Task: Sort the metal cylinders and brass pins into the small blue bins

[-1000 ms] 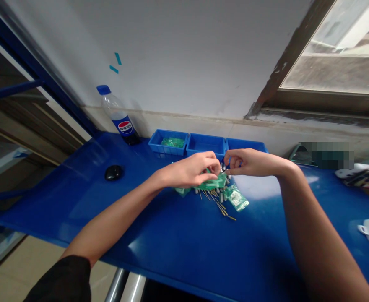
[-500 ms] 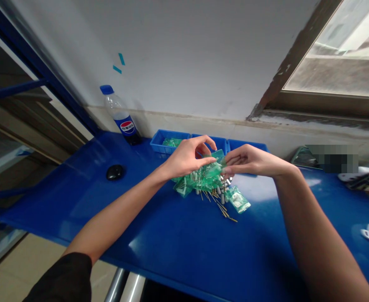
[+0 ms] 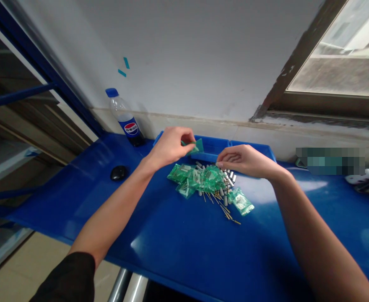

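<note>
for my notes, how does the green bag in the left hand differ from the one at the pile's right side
The held bag is raised in the left hand; the loose bag lies on the table. The held bag is partly hidden by that hand; the loose bag shows almost whole. Both are green.

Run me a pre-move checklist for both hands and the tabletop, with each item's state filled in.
1. Left hand has a grip on a green bag: ok, pinched between thumb and fingers.
2. Right hand holding something: cannot tell; its fingertips are at the pile's far edge.
3. Contents of the left blue bin visible: not ok, the left hand blocks the view.
4. Thin rods contained: not ok, they lie loose on the table.
5. Bottle upright and capped: ok.
6. Black rounded object apart from both hands: ok.
</note>
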A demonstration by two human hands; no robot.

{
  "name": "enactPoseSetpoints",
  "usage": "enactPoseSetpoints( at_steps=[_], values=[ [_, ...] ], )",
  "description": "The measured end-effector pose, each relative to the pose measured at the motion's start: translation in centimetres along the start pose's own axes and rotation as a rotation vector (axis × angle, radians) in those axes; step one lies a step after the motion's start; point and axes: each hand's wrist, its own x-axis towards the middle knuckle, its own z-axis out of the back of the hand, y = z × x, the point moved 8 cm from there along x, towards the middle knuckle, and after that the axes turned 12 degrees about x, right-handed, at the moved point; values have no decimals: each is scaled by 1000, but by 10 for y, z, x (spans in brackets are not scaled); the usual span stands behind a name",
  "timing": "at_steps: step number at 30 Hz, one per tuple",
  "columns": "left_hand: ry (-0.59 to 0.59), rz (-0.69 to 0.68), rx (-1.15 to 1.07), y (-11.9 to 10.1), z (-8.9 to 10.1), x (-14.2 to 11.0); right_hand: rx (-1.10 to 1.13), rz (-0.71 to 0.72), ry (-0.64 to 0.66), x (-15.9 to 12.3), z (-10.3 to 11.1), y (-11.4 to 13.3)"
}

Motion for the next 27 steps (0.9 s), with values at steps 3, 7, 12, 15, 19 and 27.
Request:
enactPoseSetpoints(
  at_steps=[3,7,12,15,19,27],
  values=[
    [-130,111,364,26,11,3,-78,15,-22,-1,7,1],
    [71,221,561,59,-18,4,-152,6,-48,-6,16,5],
    [108,69,549,51,-32,7,-272,-64,-40,-15,24,8],
    [20,-99,427,21,-25,7,-422,-227,38,-23,24,-8],
    [204,-379,157,-33,-41,-5,-614,-405,76,-45,21,-40],
    [399,-514,43,-84,-73,-31,-491,-308,5,-86,2,-72]
  ],
)
